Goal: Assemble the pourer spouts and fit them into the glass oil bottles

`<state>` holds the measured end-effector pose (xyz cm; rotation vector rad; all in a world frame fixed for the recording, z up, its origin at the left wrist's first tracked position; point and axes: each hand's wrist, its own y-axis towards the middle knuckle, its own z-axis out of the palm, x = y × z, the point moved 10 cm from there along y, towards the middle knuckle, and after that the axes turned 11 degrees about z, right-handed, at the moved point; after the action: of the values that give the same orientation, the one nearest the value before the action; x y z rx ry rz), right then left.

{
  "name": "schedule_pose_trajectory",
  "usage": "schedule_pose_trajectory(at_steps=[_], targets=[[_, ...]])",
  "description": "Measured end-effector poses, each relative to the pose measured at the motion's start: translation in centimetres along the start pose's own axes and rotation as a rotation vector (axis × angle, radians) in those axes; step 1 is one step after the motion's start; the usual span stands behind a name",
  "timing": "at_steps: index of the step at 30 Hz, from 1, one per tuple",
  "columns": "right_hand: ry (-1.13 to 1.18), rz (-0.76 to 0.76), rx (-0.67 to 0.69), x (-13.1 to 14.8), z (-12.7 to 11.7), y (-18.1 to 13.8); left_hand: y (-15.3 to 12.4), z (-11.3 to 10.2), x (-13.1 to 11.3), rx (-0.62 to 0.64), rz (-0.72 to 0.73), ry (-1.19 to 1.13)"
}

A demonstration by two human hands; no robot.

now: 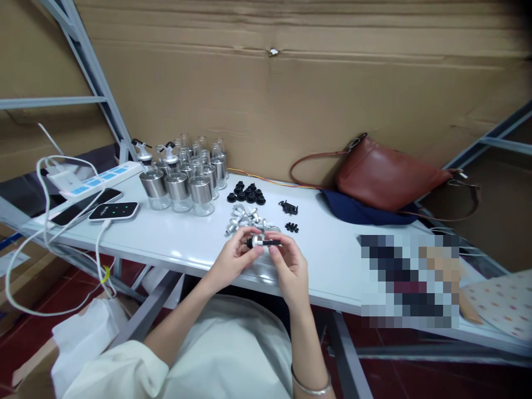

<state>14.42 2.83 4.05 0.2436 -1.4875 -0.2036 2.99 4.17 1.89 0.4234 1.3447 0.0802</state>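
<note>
Over the front part of the white table, my left hand (239, 252) and my right hand (291, 269) hold a bottle pourer (258, 241) between them, lying sideways. My left fingers are closed round its silver and black stopper end. At the other end, my right thumb and fingers pinch the black spout lever. Just beyond my hands is a loose heap of silver pourer parts (243, 216). Black rubber stoppers (246, 194) are grouped behind that heap. To the right lie some thin black lever pieces (288, 207) and a cluster of small black caps (292, 227).
Several glass bottles with steel bands (201, 191) stand at the back left, two with pourers fitted. A white device (113, 211), a phone (87, 206), a power strip (106, 178) and cables are at left. A brown bag (386, 174) rests on dark blue cloth (366, 209).
</note>
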Motion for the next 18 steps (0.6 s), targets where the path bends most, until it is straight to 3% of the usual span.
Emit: schedule_pose_trajectory(at_steps=[7,11,18], targets=[[-0.336,-0.109,-0.194,0.9,-0.9,-0.7,-0.5,0.7,0.5,0.159,-0.047,0.171],[-0.356,-0.111,-0.127,0.6,-0.2,-0.7,-0.7,1.3,0.4,0.253,-0.041,0.273],[-0.427,-0.124,-0.124,1.0,0.3,-0.7,-1.0,2.1,0.7,0.386,-0.107,0.352]])
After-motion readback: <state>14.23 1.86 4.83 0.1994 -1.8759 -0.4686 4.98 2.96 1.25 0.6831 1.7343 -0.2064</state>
